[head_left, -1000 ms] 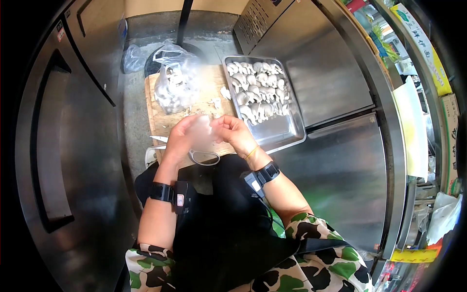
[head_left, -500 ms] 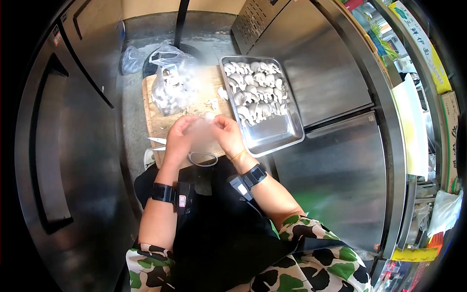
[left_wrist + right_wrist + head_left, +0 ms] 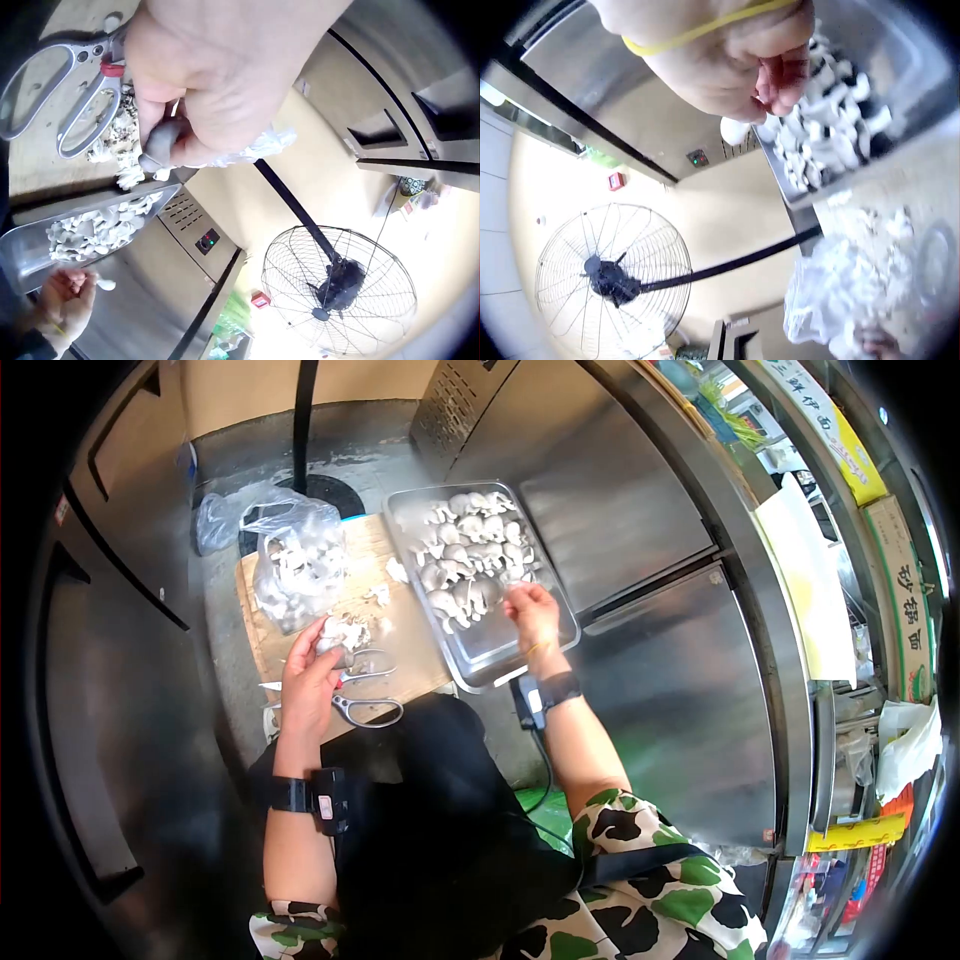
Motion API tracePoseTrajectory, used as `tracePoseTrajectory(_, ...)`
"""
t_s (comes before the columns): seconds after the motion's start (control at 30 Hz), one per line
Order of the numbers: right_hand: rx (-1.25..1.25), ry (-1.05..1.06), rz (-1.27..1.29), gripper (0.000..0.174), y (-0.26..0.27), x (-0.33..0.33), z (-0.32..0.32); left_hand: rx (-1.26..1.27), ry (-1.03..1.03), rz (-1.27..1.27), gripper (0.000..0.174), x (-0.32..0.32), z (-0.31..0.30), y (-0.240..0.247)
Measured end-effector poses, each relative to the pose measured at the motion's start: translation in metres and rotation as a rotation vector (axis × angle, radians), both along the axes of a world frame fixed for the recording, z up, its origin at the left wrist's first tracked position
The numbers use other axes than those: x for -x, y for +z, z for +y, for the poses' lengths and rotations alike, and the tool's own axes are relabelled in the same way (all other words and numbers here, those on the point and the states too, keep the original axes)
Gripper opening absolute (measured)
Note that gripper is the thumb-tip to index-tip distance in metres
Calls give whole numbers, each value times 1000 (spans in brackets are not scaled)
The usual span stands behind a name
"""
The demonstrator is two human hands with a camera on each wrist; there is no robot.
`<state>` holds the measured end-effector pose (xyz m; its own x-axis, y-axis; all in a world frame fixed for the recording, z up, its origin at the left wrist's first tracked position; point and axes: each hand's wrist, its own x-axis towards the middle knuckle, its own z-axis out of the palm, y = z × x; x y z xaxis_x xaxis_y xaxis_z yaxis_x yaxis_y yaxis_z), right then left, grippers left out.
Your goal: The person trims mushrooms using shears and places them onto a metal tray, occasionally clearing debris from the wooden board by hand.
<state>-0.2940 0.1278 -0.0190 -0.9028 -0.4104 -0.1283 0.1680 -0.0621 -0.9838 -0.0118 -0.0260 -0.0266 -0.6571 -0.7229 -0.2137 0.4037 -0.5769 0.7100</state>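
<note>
In the head view my left hand (image 3: 308, 688) is over the wooden board, holding a grey-capped oyster mushroom (image 3: 161, 142) between thumb and fingers. My right hand (image 3: 533, 618) has a small pale mushroom piece (image 3: 735, 131) pinched in its fingertips, above the near right part of the metal tray (image 3: 492, 650). Rows of torn oyster mushrooms (image 3: 460, 555) lie across the tray's far and middle parts. Scissors (image 3: 366, 712) with grey handles and a red joint lie on the board by my left hand, their blades partly hidden behind it.
A clear plastic bag (image 3: 300, 575) of mushrooms stands on the board (image 3: 415, 672), with white trimmings (image 3: 378, 595) nearby. Steel cabinet doors (image 3: 650, 630) rise to the right of the tray. A wire fan (image 3: 337, 289) stands behind on a black pole.
Both hands were together over the board; now they are apart. The right hand has moved right over the tray with a mushroom piece, the left stays over the board. The head view has turned right.
</note>
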Motion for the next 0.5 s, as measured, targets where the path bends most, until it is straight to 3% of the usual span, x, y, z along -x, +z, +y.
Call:
tracePoseTrajectory(0.17, -393, -226, 71, 8, -32, 80, 31, -40, -47, -3, 43, -4, -2, 1)
tracePoseTrajectory(0.4, -779, -162, 304, 8, -55, 114, 25, -27, -7, -41, 39, 1, -1, 2)
tracePoseTrajectory(0.5, -643, -207, 294, 11, -65, 118, 24, -48, 21, -56, 36, 2, -2, -7)
